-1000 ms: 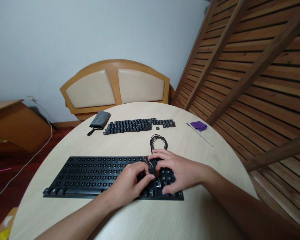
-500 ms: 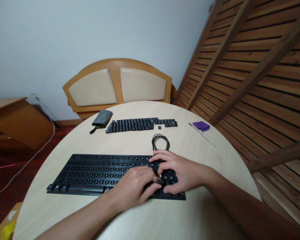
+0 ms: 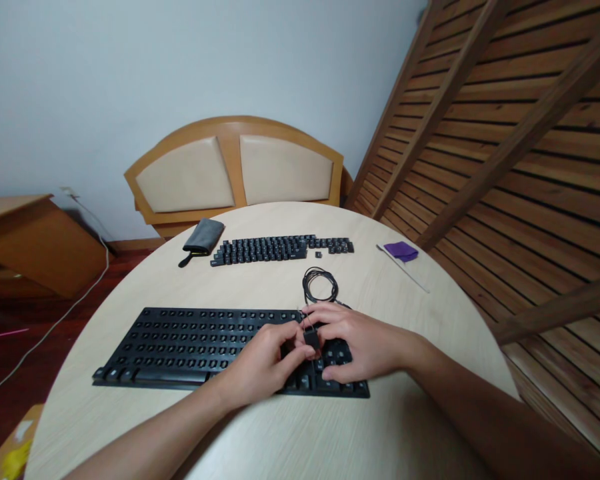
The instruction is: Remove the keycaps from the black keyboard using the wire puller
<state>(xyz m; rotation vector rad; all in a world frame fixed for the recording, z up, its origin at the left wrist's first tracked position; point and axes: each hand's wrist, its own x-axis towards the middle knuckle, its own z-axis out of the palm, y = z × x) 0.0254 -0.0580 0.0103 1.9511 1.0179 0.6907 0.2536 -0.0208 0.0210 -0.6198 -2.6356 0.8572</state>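
My left hand [image 3: 267, 357] is closed, with thumb and fingers pinching a small wire keycap puller [image 3: 311, 339]. Its dark block sits at the fingertips, and thin wires point up and away from it. Just to the right, my right hand [image 3: 357, 343] has its fingers curled and apart, with the fingertips close to the wires; contact is unclear. Both hands are over the right part of a black keyboard [image 3: 180, 340]. Most of its upper rows show bare switches, while keycaps remain along the bottom row. Fingers hide part of the number pad.
Behind the keyboard lie a coiled black cable [image 3: 306, 287], rows of loose keycaps [image 3: 260, 250] and a single keycap [image 3: 319, 255]. A grey pouch [image 3: 204, 237] is at the back left. A purple cloth [image 3: 401, 251] and a thin rod [image 3: 405, 270] lie at right on the round table [image 3: 250, 287].
My left hand has lifted and turned the puller, so its wires now point away from me. The right fingers have drawn in closer around it.
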